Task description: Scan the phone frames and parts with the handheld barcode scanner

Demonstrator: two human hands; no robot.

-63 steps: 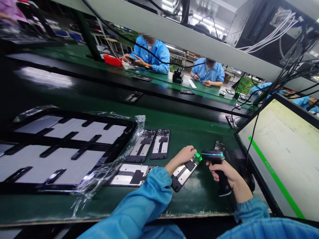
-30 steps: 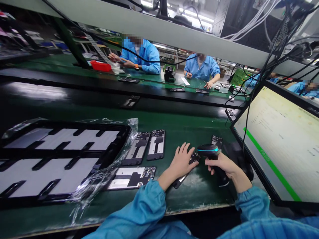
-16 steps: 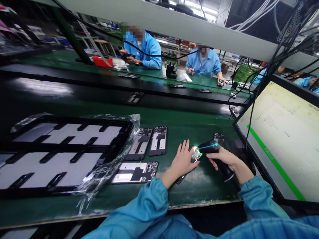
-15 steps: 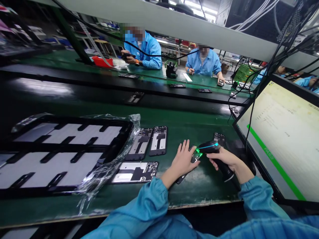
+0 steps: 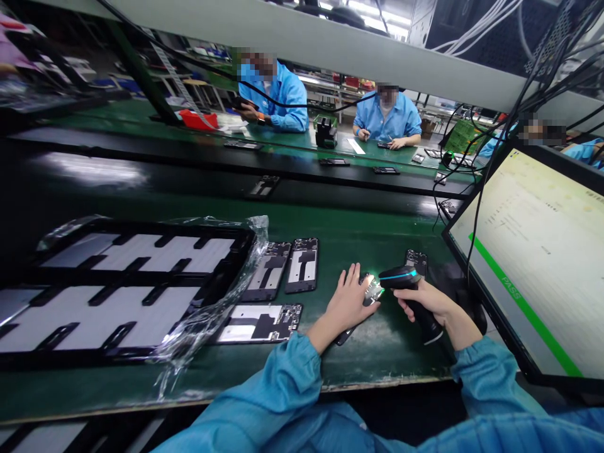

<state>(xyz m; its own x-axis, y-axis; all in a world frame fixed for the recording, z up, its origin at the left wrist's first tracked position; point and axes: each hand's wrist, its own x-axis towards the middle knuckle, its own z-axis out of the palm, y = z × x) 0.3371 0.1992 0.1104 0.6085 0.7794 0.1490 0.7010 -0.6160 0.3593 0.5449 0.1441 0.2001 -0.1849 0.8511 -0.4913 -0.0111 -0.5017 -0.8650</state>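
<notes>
My right hand (image 5: 427, 301) is wrapped around the grip of a black barcode scanner (image 5: 401, 277) with a glowing blue strip. The scanner's nose points left at an opened phone (image 5: 372, 290), and bright light falls on its bare circuit board. My left hand (image 5: 346, 302) lies over that phone, fingers spread, hiding most of its middle. To the left, several more opened phones with bare boards lie on the green bench, among them an upright one (image 5: 302, 265) and a sideways one (image 5: 262, 323). Another phone (image 5: 416, 261) lies behind the scanner, partly covered by it.
A black tray (image 5: 141, 281) with pale slots, edged with crinkled clear plastic, fills the left. A monitor (image 5: 528, 270) showing a green PASS bar stands at right, cables hanging beside it. Beyond the dark conveyor (image 5: 189, 177) carrying phones, co-workers in blue sit.
The light on the phone's board has turned from green spots to a whiter glow. My hands have hardly moved. Across the conveyor, a co-worker's hand has drawn back from a phone on the right.
</notes>
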